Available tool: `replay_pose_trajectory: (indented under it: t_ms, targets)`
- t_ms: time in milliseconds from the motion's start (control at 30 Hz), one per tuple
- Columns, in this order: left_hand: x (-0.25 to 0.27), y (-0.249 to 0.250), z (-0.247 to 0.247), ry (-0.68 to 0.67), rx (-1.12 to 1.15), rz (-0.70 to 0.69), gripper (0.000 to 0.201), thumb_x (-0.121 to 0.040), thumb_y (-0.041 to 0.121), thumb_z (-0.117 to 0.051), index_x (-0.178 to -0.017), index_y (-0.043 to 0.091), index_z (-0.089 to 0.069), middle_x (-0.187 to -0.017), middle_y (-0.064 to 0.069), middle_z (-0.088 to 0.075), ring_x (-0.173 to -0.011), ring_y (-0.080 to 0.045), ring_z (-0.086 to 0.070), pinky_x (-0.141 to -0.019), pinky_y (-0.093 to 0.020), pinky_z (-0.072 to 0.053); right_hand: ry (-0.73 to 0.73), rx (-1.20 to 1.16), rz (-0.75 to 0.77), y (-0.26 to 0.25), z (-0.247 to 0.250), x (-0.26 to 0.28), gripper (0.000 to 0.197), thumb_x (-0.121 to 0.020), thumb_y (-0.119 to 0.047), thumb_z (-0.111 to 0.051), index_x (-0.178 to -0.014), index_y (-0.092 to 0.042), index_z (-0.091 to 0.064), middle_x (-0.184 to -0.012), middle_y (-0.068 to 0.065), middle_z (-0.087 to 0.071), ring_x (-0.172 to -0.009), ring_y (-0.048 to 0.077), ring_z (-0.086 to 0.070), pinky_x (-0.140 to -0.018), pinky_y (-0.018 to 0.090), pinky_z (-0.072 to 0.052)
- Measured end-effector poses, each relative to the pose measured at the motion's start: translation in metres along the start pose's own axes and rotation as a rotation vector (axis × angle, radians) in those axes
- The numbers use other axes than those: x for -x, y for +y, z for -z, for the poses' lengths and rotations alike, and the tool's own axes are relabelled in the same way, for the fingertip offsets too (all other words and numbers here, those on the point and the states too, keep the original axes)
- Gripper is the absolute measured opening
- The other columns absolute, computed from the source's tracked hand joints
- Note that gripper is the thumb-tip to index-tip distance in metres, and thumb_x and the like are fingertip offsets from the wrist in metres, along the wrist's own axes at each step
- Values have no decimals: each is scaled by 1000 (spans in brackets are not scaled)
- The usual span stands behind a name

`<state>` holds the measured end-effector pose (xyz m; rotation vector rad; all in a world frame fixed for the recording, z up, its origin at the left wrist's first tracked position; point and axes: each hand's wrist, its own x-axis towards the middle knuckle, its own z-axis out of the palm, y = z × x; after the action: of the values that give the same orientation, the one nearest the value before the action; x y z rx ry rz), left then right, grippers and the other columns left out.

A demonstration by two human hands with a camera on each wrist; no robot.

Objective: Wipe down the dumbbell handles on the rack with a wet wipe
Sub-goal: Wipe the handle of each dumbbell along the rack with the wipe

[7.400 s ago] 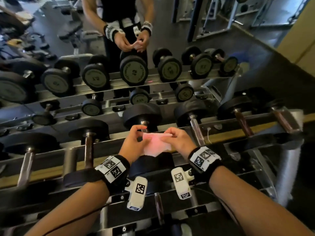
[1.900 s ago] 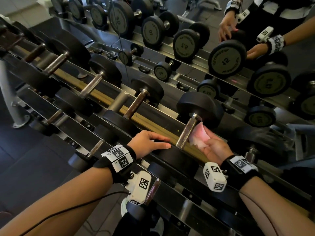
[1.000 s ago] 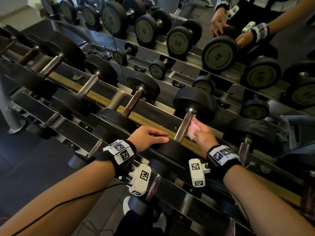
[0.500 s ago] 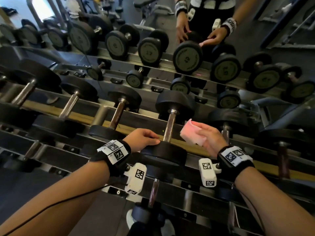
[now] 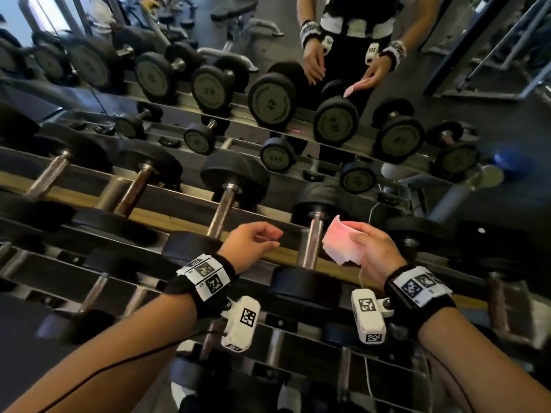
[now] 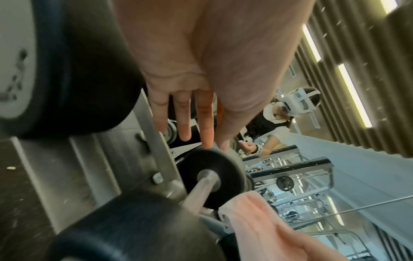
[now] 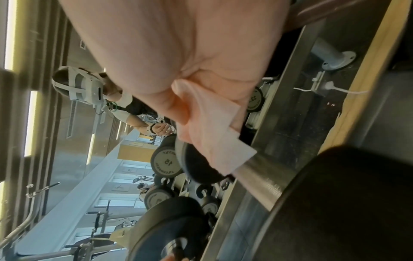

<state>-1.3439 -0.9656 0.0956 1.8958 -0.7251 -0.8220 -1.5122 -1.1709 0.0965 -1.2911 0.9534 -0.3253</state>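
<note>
My right hand (image 5: 365,247) pinches a folded pink wet wipe (image 5: 341,245) just right of a steel dumbbell handle (image 5: 311,244) on the rack's top row. In the right wrist view the wipe (image 7: 214,134) hangs beside that handle (image 7: 257,169), close to it or brushing it. My left hand (image 5: 256,241) hovers left of the same handle, fingers relaxed and holding nothing. The left wrist view shows its fingers (image 6: 185,116) straight above the dumbbell handle (image 6: 201,190), with the wipe (image 6: 248,222) below. One place to the left lies another dumbbell handle (image 5: 222,210).
The rack (image 5: 185,222) holds several black dumbbells in tiers, with a yellow strip along the top rail. A mirror behind it reflects the dumbbells and me. Lower tiers carry smaller dumbbells (image 5: 92,296). Rack uprights and a floor mount (image 7: 335,60) stand to the right.
My left hand has lifted off the dumbbell head it rested on. Both hands have shifted right, and the wipe now sits beside the neighbouring handle.
</note>
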Motion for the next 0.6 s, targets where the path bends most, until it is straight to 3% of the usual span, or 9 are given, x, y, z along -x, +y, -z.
replay_pose_trajectory:
  t_ms: [100, 200, 233, 333, 400, 433, 500, 533, 600]
  targets:
    - [0, -10, -31, -16, 31, 81, 20, -88, 10, -75, -106, 18, -72, -103, 0, -74, -101, -16, -69, -96, -27, -53, 58, -41, -34, 17, 23, -17, 32, -96, 6, -44, -122, 2, -62, -110, 22, -64, -86, 29, -62, -77, 36, -52]
    - [-1, -16, -46, -53, 118, 169, 21, -82, 19, -81, -101, 25, -73, -95, 9, -75, -95, -6, -70, -88, -14, -54, 38, -93, -123, 35, 25, -34, 34, -99, 4, -44, -129, 3, -57, -122, 24, -60, -98, 32, -61, -102, 48, -45]
    - [-1, -19, -47, -70, 133, 196, 26, -81, 22, -82, -105, 24, -74, -97, 9, -76, -97, -5, -70, -87, -14, -53, 13, -107, -155, 40, 23, -39, 33, -99, 3, -44, -130, 3, -56, -121, 23, -61, -96, 30, -62, -103, 47, -44]
    - [-2, -24, -47, -130, 128, 243, 43, -77, 23, -85, -117, 23, -71, -109, 7, -73, -109, -10, -67, -98, -27, -52, -25, -103, -215, 48, 12, -55, 33, -101, 1, -41, -132, 4, -54, -106, 19, -64, -93, 32, -64, -92, 42, -49]
    - [-2, -25, -48, -151, 83, 253, 41, -76, 21, -86, -113, 27, -71, -108, 9, -72, -107, -11, -67, -101, -32, -51, -5, -113, -221, 49, 4, -64, 34, -102, 0, -41, -133, 4, -53, -102, 18, -64, -87, 30, -62, -89, 42, -48]
    - [-3, -25, -48, -158, 45, 257, 40, -76, 19, -86, -111, 29, -70, -107, 10, -72, -104, -8, -67, -101, -32, -52, -8, -118, -221, 49, 0, -68, 35, -102, 0, -42, -134, 3, -54, -108, 19, -63, -89, 29, -62, -94, 43, -47]
    - [-5, -27, -49, -170, -22, 259, 43, -76, 20, -86, -115, 25, -71, -109, 9, -72, -106, -7, -67, -104, -32, -50, -42, -140, -209, 51, -8, -75, 36, -102, 0, -43, -136, 1, -54, -126, 22, -60, -107, 32, -61, -109, 44, -40]
    - [-7, -29, -49, -175, -35, 260, 44, -76, 21, -86, -117, 24, -71, -111, 8, -72, -107, -8, -66, -105, -33, -49, -64, -164, -203, 51, -12, -77, 36, -102, 0, -42, -137, 1, -52, -132, 21, -57, -114, 31, -59, -112, 44, -38]
    - [-7, -33, -49, -180, -33, 257, 41, -76, 22, -86, -114, 26, -72, -108, 9, -73, -107, -8, -66, -106, -35, -48, -106, -196, -198, 52, -19, -75, 38, -102, 2, -39, -139, 0, -49, -132, 16, -57, -110, 26, -61, -103, 38, -47]
